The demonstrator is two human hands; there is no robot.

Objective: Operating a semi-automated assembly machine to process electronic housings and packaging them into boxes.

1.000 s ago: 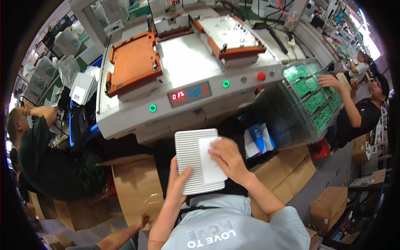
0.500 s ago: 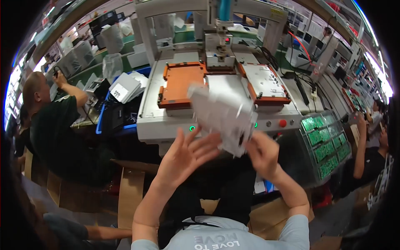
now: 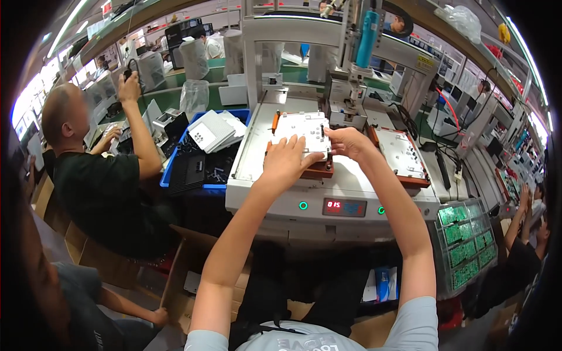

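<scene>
A white plastic housing panel (image 3: 303, 126) with small posts and dark bits lies in the left orange-brown fixture (image 3: 319, 170) of the bench machine. My left hand (image 3: 285, 162) rests over its near left part, fingers stretched out and apart. At the panel's right edge, my right hand (image 3: 351, 144) grips the rim, its fingers bent and partly hidden. Another white panel (image 3: 400, 153) sits in the right fixture (image 3: 414, 182), untouched. Between and behind the fixtures stands the machine's head, with a blue-green cylinder (image 3: 367, 40) above it.
A blue bin (image 3: 218, 188) at left holds white panels (image 3: 213, 132) and black parts. The machine's front (image 3: 275, 199) carries lit buttons and a display. Green circuit boards (image 3: 462, 253) lie in a clear tray at right. One co-worker (image 3: 96, 181) sits at left; others are at the sides.
The white panel, held tilted in the air before, now lies in the left fixture. Both my hands have moved forward with it, and the view has shifted left.
</scene>
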